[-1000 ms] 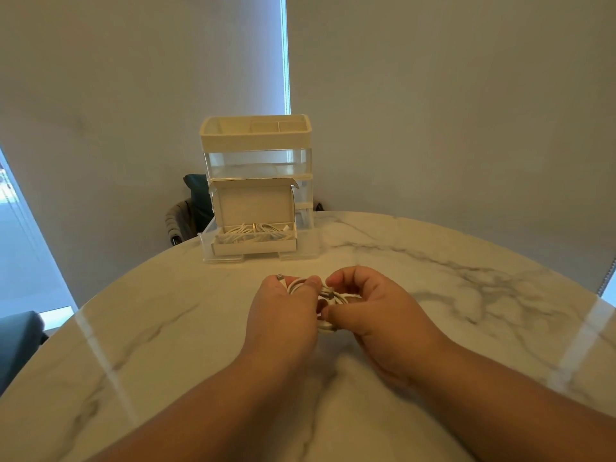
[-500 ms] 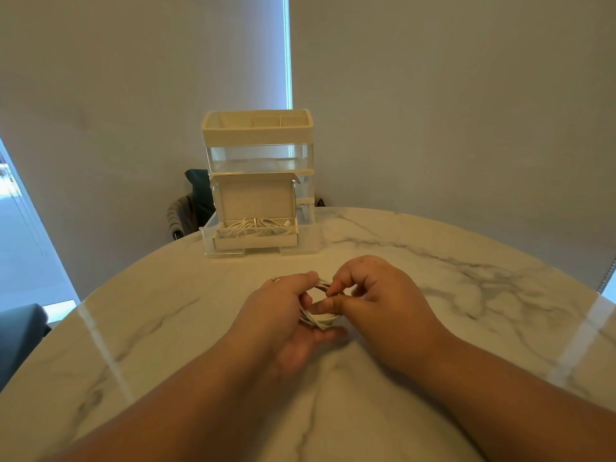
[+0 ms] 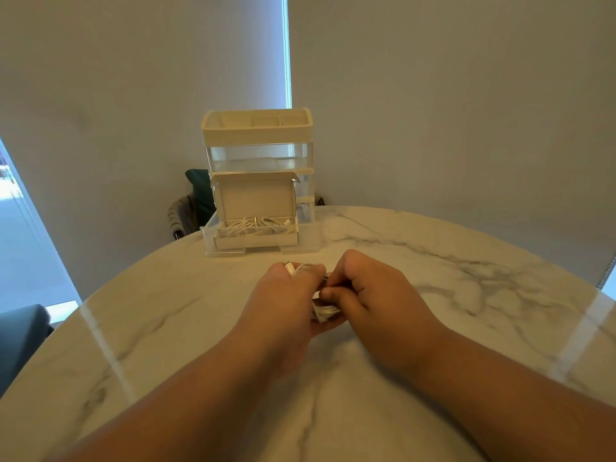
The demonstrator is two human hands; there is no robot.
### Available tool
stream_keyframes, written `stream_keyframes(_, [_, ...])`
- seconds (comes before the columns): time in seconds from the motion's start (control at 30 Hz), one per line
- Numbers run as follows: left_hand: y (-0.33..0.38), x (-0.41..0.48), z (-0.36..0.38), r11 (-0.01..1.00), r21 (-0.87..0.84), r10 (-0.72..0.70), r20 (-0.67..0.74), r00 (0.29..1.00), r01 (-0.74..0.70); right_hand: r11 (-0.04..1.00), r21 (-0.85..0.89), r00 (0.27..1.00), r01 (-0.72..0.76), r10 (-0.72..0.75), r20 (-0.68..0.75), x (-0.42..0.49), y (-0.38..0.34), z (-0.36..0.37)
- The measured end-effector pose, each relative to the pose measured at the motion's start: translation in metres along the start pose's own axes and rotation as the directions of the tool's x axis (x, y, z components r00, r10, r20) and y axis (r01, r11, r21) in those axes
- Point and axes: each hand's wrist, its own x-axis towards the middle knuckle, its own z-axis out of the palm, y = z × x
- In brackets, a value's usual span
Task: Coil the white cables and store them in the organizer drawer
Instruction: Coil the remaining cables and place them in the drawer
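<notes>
Coiling was the step I judged to be in hand: the white cable (image 3: 322,311) sat bunched into a small bundle between the two hands, just above the tabletop (image 3: 466,295) and well short of the organizer (image 3: 256,128) at the far edge. To do it well, I reckoned the loops had to be of one size and pinned at a single spot while the loose tail was wound round them. The wraps needed to be snug enough to hold but not so tight that the cord kinked at the plug, and a slack pinch could let the whole bundle spring apart. The left hand (image 3: 283,305) had its fingers (image 3: 311,271) curled over the top of the bundle, and one connector end (image 3: 288,266) poked out past its knuckles. The right hand (image 3: 373,291) was closed too, its fingers (image 3: 333,292) bent in and pinching the strands from the other side, so both hands had hold of the same cable. How many turns lay inside I could not tell, since the hands hid most of it. The bottom drawer (image 3: 256,241) stood pulled out with other white cables (image 3: 256,225) lying in it, which I took to mean part of the job was done and this bundle would need room beside them.
</notes>
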Motion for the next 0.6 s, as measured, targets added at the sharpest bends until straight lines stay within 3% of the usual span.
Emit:
stream_keyframes(0.1, [0.001,0.002,0.001,0.97,0.233,0.082,-0.075,0.994,-0.063,1.0,0.002,0.999,-0.001,0.001,-0.048,-0.001,-0.001,0.002])
stream_keyframes(0.17, [0.002,0.003,0.0,0.953,0.294,0.108,-0.106,0.988,-0.073,0.999,0.042,0.993,-0.021,0.026,-0.116,-0.001,0.0,0.004])
stream_keyframes(0.3, [0.0,0.006,0.0,0.877,0.464,0.2,-0.12,0.972,-0.123,0.968,0.201,0.961,-0.153,0.194,-0.2,-0.001,0.0,0.006])
stream_keyframes(0.43, [-0.004,0.006,0.0,0.884,0.423,0.257,-0.087,0.963,-0.198,0.846,0.421,0.881,-0.327,0.434,-0.189,0.003,0.004,0.004])
stream_keyframes(0.6, [-0.011,0.008,0.004,0.868,0.418,0.355,-0.14,0.924,-0.27,0.772,0.485,0.837,-0.411,0.53,-0.134,0.009,0.007,0.0])
